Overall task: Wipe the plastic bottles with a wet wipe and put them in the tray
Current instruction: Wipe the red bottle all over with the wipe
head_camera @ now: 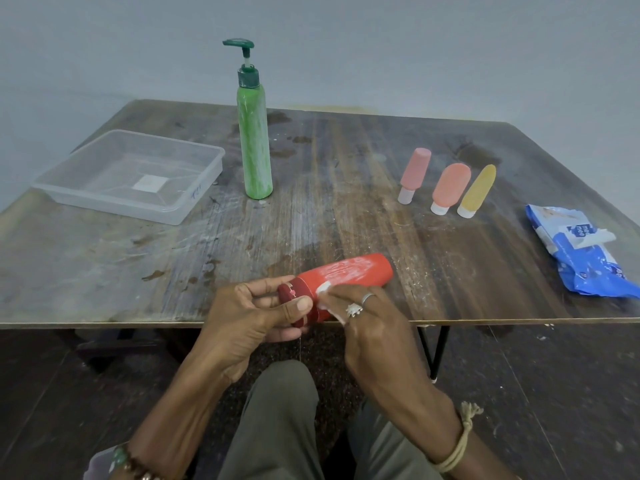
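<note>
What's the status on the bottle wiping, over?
Left hand grips red bottle cap end. Right hand holds wet wipe on it. Tray holds no bottles.

Blue wipes pack [585, 254]: "mee mee" label

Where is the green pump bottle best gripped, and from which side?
Probably grip the middle of the green pump bottle, coming from the near side. It stands upright, its body is a plain cylinder, and the pump head on top is thin.
</note>
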Available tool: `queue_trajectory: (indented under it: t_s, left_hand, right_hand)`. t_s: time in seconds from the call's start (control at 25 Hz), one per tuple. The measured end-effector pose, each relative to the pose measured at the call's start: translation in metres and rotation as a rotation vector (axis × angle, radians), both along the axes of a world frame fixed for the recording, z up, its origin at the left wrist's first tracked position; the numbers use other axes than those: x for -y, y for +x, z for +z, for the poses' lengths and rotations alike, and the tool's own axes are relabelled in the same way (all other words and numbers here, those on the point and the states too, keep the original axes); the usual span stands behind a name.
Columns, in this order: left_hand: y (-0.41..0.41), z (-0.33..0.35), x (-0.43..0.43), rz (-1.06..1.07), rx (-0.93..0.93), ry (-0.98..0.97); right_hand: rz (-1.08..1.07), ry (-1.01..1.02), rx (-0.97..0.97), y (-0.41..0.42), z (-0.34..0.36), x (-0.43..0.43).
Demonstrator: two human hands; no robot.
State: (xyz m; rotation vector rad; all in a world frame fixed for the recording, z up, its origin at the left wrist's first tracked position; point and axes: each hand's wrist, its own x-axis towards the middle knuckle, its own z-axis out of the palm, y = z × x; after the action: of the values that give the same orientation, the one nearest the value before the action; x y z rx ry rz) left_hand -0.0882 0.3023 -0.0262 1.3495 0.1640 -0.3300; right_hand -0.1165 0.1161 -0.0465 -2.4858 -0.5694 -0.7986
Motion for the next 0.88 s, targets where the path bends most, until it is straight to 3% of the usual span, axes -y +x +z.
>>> queue_trajectory:
  t_s: [0.2,0.36,0.52,0.68,0.76,0.88]
  left_hand:
    - [-0.003,0.000,-0.001,-0.041,0.048,0.026]
    - [-0.006,0.003,0.003,-0.064,0.085,0.061]
    - [-0.009,0.004,0.008,-0.021,0.116,0.058]
    - [-0.004,0.001,0.003,0.041,0.063,0.055]
    - [-0.003,-0.002,0.002,0.073,0.029,0.045]
    - [-0.001,-0.001,0.005,0.089,0.034,0.028]
  right_hand:
    - [-0.048,0.083,-0.060,0.003,0.013,-0.006]
    - [0.053,-0.065,-0.101,0.010,0.033,-0.020]
    - [-0.093,-0.205,-0.175,0.031,0.046,-0.031]
    - [-0.044,-0.078,-0.064,-0.006,0.000,-0.007]
    - [-0.095,-0.011,-0.138,-0.009,-0.005,0.016]
    - [-0.205,0.115,-0.001,-0.002,0.004,0.018]
